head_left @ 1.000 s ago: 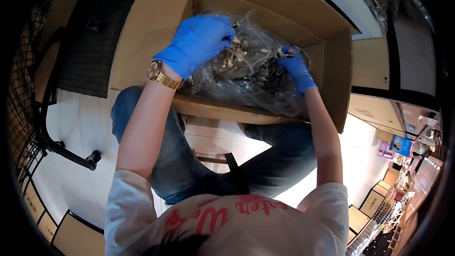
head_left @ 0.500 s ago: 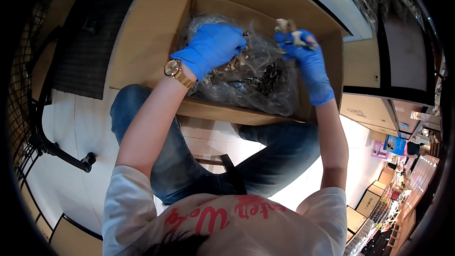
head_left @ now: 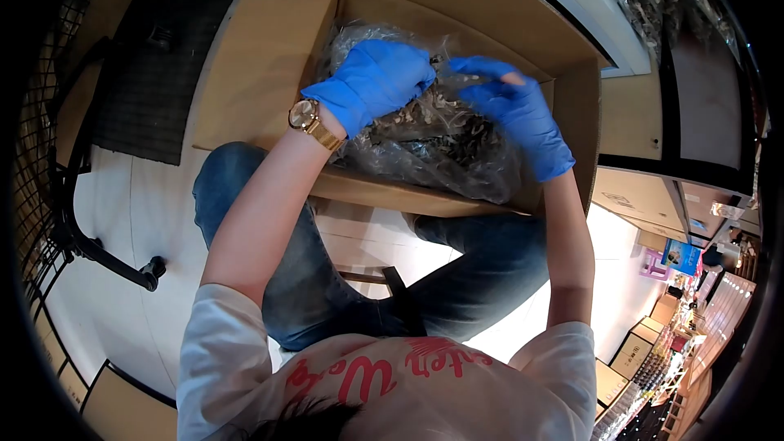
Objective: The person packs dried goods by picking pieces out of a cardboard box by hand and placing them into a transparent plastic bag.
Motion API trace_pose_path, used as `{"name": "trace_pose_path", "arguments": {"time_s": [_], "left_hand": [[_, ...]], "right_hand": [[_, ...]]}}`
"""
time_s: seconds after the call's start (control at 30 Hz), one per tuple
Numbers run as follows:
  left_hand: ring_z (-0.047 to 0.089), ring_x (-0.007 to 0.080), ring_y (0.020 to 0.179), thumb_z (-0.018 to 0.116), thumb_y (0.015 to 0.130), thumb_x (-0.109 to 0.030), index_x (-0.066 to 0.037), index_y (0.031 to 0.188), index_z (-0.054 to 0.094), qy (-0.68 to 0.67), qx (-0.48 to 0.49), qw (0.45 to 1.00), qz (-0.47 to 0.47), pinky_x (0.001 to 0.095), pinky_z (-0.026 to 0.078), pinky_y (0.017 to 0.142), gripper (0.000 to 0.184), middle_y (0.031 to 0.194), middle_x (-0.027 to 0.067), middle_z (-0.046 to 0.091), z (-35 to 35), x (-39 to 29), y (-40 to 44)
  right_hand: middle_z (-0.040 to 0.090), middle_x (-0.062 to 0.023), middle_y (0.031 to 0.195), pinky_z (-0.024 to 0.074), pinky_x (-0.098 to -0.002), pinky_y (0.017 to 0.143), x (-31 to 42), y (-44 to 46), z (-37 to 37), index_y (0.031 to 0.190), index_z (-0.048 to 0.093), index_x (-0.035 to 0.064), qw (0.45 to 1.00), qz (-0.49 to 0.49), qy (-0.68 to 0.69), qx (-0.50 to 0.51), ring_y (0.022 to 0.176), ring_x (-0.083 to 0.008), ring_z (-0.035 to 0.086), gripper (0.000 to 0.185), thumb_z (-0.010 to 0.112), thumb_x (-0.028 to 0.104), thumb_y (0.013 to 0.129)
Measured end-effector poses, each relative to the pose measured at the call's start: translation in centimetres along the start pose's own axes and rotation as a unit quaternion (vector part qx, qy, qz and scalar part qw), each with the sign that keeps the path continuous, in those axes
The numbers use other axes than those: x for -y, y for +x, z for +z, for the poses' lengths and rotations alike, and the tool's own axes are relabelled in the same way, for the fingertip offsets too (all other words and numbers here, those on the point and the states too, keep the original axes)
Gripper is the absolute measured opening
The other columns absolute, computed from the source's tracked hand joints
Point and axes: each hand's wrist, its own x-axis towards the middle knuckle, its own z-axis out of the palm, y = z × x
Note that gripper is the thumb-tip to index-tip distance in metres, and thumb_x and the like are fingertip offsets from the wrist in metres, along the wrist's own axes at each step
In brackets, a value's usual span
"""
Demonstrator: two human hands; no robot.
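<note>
A large clear plastic bag lies inside an open cardboard box between my knees. In the bag is a heap of dark and pale dried pieces that look like dried mushrooms. My left hand, in a blue glove, is closed on the bag's upper edge; its fingertips are partly hidden. Above the right part of the heap is my right hand, also gloved in blue. Its fingers are spread and a little blurred, with nothing visible in them.
A gold watch is on my left wrist. At the upper right hang clear bags with dried contents. A dark mat lies on the floor at the left, near a black wheeled frame. Cabinets stand at the right.
My right hand has moved left over the bag, and the pale dried pieces it held are out of its fingers. My left hand has shifted slightly right and stays closed.
</note>
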Motion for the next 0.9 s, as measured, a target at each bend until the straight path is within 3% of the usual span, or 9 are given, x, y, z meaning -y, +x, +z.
{"name": "trace_pose_path", "arguments": {"time_s": [0.07,0.17,0.33,0.43,0.5,0.6,0.73,0.8,0.9], "left_hand": [[0.063,0.0324,0.079,0.058,0.079,-0.017,-0.011,0.084,0.066,0.001,-0.003,1.0,0.009,0.0414,0.051,0.068,0.011,0.083,0.0119,0.065,0.1,0.1,-0.1],[0.063,0.0316,0.08,0.058,0.079,-0.017,-0.014,0.083,0.067,0.005,-0.005,0.999,0.036,0.0403,0.051,0.068,0.01,0.084,0.0099,0.065,0.4,0.2,-0.1],[0.063,0.0289,0.08,0.057,0.08,-0.018,-0.016,0.081,0.066,0.032,0.028,0.998,0.036,0.0389,0.052,0.067,0.009,0.086,0.0056,0.064,0.7,-0.1,0.0],[0.062,0.0244,0.078,0.062,0.08,-0.019,-0.015,0.083,0.064,0.044,0.024,0.998,0.035,0.0348,0.05,0.067,0.005,0.087,0.0016,0.061,0.8,-0.4,0.0],[0.062,0.0229,0.078,0.062,0.081,-0.02,-0.016,0.085,0.065,0.006,0.008,0.998,0.056,0.0333,0.05,0.065,0.007,0.089,-0.0001,0.062,0.2,-0.7,0.1],[0.063,0.0209,0.077,0.062,0.081,-0.021,-0.016,0.088,0.065,-0.001,-0.061,0.984,0.168,0.0319,0.05,0.065,0.009,0.091,-0.0029,0.062,0.2,-2.9,-0.7],[0.063,0.0198,0.077,0.063,0.081,-0.022,-0.017,0.091,0.066,0.051,-0.053,0.993,0.095,0.0308,0.051,0.067,0.011,0.093,-0.0034,0.063,0.7,-1.1,-0.8],[0.063,0.0199,0.079,0.063,0.082,-0.023,-0.017,0.09,0.067,0.028,-0.067,0.99,0.118,0.0305,0.052,0.067,0.011,0.093,-0.0025,0.064,0.5,-1.1,-0.9],[0.064,0.0208,0.08,0.065,0.082,-0.022,-0.016,0.088,0.068,-0.02,-0.095,0.99,0.101,0.0305,0.052,0.068,0.01,0.094,-0.0004,0.065,0.1,-1.6,-0.7]], "right_hand": [[0.062,-0.005,0.114,0.0492,-0.0273,0.086,-0.6,-0.1,-0.8,0.12,0.059,0.0094,0.997,0.009,0.075,-0.025,0.101,-0.014,0.06,0.041,0.062,-0.003,0.082],[0.062,-0.0067,0.117,0.047,-0.0289,0.09,-3.7,0.2,-1.0,0.12,0.059,0.0076,0.983,0.045,-0.057,-0.166,0.102,-0.0153,0.058,0.037,0.065,0.005,0.083],[0.065,-0.0096,0.109,0.047,-0.0314,0.086,-11.6,-0.2,0.2,0.117,0.061,0.0073,0.994,0.022,-0.036,-0.099,0.096,-0.0154,0.06,0.036,0.069,0.016,0.083],[0.069,-0.0079,0.095,0.0485,-0.0324,0.077,-9.1,-0.3,0.1,0.11,0.065,0.0063,0.989,0.126,-0.038,-0.067,0.084,-0.0149,0.062,0.027,0.067,0.017,0.085],[0.069,-0.0063,0.082,0.0484,-0.03,0.068,-5.6,0.3,-0.1,0.102,0.068,0.0045,0.941,0.197,-0.244,-0.126,0.07,-0.0131,0.061,0.02,0.065,0.017,0.086],[0.067,-0.0085,0.076,0.0479,-0.0288,0.065,-5.8,0.1,-1.3,0.094,0.07,0.0033,0.966,0.084,0.022,-0.244,0.067,-0.013,0.06,0.015,0.065,0.015,0.085],[0.066,-0.0082,0.071,0.0477,-0.028,0.064,-3.0,-1.9,2.2,0.089,0.07,0.0008,0.976,0.012,-0.197,-0.096,0.065,-0.0101,0.058,0.012,0.063,0.011,0.085],[0.064,-0.0102,0.068,0.0473,-0.0291,0.063,-5.2,-1.6,0.1,0.086,0.07,0.0031,0.98,0.114,-0.028,-0.163,0.063,-0.0099,0.057,0.012,0.066,0.014,0.084],[0.065,-0.008,0.068,0.0466,-0.029,0.061,-6.3,-1.7,-1.6,0.083,0.069,0.0012,0.967,0.109,-0.108,-0.203,0.061,-0.0097,0.056,0.014,0.067,0.015,0.084]]}}
